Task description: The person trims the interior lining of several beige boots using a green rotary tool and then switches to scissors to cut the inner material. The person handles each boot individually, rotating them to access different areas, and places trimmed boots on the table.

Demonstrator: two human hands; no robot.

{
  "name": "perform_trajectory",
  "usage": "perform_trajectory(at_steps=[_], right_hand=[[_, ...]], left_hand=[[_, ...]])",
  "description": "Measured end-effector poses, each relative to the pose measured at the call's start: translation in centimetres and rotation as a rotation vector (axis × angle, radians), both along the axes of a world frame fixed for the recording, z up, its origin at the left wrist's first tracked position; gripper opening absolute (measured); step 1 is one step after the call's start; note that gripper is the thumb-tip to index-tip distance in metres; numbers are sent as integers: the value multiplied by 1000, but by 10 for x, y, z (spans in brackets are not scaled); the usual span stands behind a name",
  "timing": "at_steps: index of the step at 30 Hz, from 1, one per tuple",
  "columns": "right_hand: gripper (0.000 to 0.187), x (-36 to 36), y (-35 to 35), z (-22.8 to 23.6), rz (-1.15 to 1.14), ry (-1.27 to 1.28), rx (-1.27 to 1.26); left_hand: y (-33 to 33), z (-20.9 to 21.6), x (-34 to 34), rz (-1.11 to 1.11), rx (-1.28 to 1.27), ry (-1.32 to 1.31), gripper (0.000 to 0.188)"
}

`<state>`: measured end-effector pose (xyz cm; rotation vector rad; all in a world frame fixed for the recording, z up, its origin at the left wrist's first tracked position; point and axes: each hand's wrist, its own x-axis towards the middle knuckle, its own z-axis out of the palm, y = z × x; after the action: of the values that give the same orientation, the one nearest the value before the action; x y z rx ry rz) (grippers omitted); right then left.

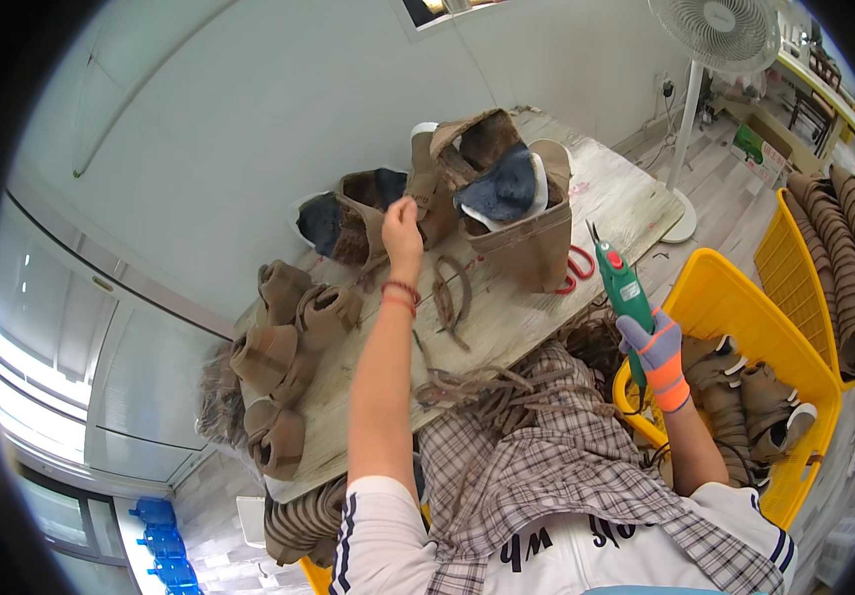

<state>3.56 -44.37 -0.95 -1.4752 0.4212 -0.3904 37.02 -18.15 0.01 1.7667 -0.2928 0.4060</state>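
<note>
My right hand [653, 359], in a grey-purple and orange glove, grips a green hand-held power tool [626, 288] with a narrow pointed tip, held upright off the table's right side. My left hand [402, 243], bare with red bracelets at the wrist, has its fingers closed beside a standing brown shoe upper [432, 203]. Whatever sits between those fingers is hidden. Right of it stands a pile of brown uppers [521, 248] with a dark blue lined piece [502, 188] on top. Left of my hand lie more dark-lined uppers [353, 213].
Red-handled scissors [578, 270] and a curled brown strip [452, 297] lie on the worn table [606, 203]. Brown trimmings [507, 397] cover my checked apron [566, 436]. Rolled brown pieces [269, 357] sit at left. A yellow crate [710, 283] and a fan [720, 30] stand right.
</note>
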Motion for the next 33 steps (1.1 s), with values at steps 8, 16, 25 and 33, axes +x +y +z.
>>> perform_trajectory(at_steps=[8, 16, 25, 33], right_hand=[[36, -3, -3, -22, -26, 53, 23], [38, 14, -5, -25, -9, 105, 55], [30, 18, -4, -13, -45, 113, 73], [31, 4, 3, -6, -17, 34, 34]], left_hand=[[-75, 76, 121, -158, -2, 228, 62], [-91, 55, 195, -479, 41, 392, 50], [-59, 96, 146, -584, -166, 689, 31], [60, 119, -79, -410, -492, -41, 40]])
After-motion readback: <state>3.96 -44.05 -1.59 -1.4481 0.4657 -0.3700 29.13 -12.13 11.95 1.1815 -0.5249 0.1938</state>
